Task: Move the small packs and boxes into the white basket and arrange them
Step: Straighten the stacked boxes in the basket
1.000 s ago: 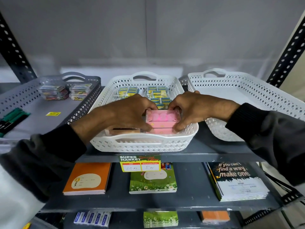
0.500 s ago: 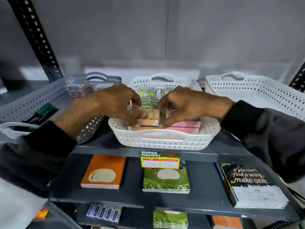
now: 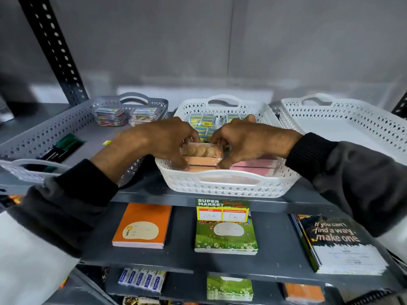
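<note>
The white basket stands in the middle of the upper shelf. Small yellow-and-blue packs lie at its back. Pink boxes are stacked at its front right. At the front left sits a stack of orange boxes, and both hands grip the top orange box from its two ends. My left hand holds its left end, my right hand its right end. The box is just above or resting on the stack; which one I cannot tell.
A grey basket on the left holds clear packs of coloured clips and green-capped markers. A larger white basket stands on the right. Notebooks and a price tag sit on the lower shelf.
Both hands left the pink stack and went to the orange stack on the left of the basket. The camera view shifted, so the basket now sits further right.
</note>
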